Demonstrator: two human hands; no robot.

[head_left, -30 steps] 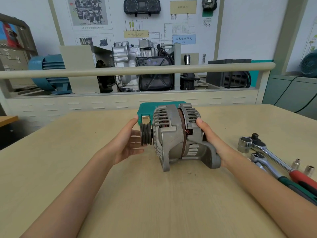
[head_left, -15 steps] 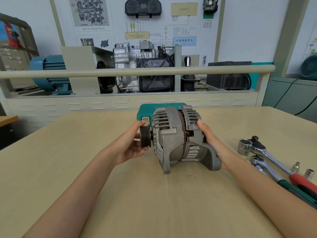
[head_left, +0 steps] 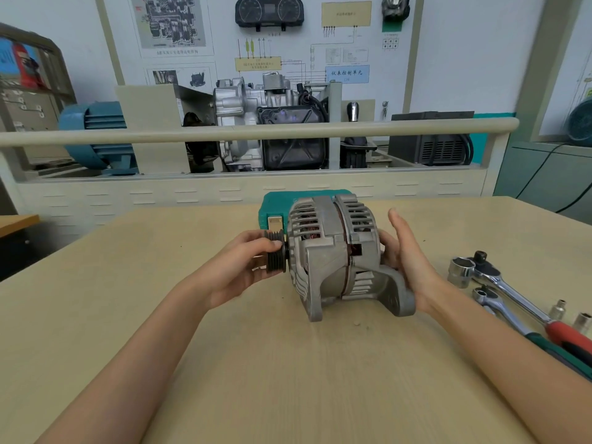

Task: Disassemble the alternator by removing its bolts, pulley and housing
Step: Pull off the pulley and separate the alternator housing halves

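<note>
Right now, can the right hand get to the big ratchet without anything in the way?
Probably yes. The right hand rests open against the rear of the alternator, holding nothing, and only bare table lies between it and the ratchet to its right.

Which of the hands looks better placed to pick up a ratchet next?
The right hand, probably. It lies open against the alternator, and the ratchets lie on the table on its side. The left hand grips the pulley on the far side.
</note>
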